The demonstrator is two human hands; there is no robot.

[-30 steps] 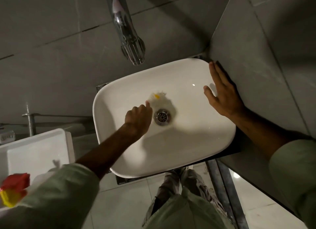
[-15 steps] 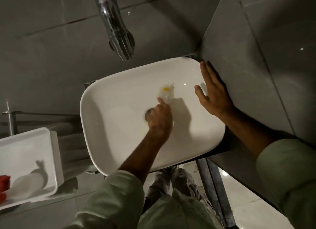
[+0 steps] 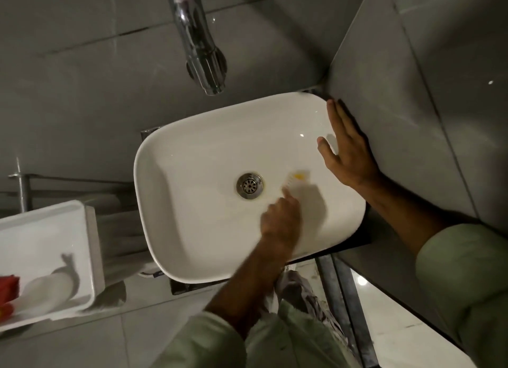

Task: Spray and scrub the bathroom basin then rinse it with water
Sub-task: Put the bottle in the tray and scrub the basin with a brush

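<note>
A white rectangular basin [image 3: 192, 230] fills the middle of the head view, with a round metal drain [image 3: 249, 185] at its bottom. My left hand [image 3: 280, 219] is inside the bowl, shut on a small brush [image 3: 295, 181] with pale bristles and a yellow spot, pressed to the basin floor just right of the drain; the hand is motion-blurred. My right hand [image 3: 347, 150] lies flat with fingers spread on the basin's right rim, against the grey wall. A chrome tap [image 3: 202, 54] hangs over the basin's far edge. No water runs from it.
A white tray [image 3: 49, 230] sits at the lower left holding a white spray bottle [image 3: 46, 285] lying on its side and something red [image 3: 8, 288]. Grey tiled walls [image 3: 412, 93] close the back and right. A metal pipe [image 3: 23, 192] stands at the left.
My left hand has swept the brush from left of the drain across to its right side, uncovering the drain. The right hand has stayed on the rim.
</note>
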